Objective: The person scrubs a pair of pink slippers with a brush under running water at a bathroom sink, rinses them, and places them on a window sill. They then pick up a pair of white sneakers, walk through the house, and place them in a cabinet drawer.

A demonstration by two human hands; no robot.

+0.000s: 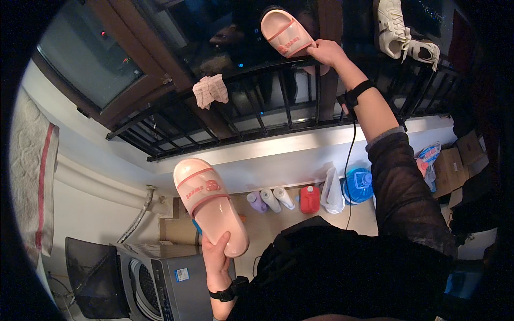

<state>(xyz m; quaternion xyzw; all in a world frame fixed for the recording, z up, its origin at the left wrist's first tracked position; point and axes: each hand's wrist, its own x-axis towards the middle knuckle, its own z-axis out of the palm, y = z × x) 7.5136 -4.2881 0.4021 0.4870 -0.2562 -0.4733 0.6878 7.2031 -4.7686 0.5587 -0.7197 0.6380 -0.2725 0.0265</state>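
Observation:
My left hand (219, 254) grips a pink slide sandal (217, 214) by its heel end, thumb on the footbed, toe pointing up and left. Farther out, my right hand (330, 53) is closed on the heel end of a matching pink slide sandal (286, 34), which is up at the black metal railing (287, 94) before the window. Both sandals have a clear strap with red trim and raised lettering. Whether the far sandal rests on the rail cannot be told. A wrist strap sits on each of my arms.
A pale cloth (210, 91) hangs on the railing; white sneakers (391, 30) are at its right. Below the wall stand several bottles (271, 200), a red jug (310, 200) and a blue water container (358, 185). An open-lidded washing machine (176, 287) is lower left; cardboard boxes (450, 172) are right.

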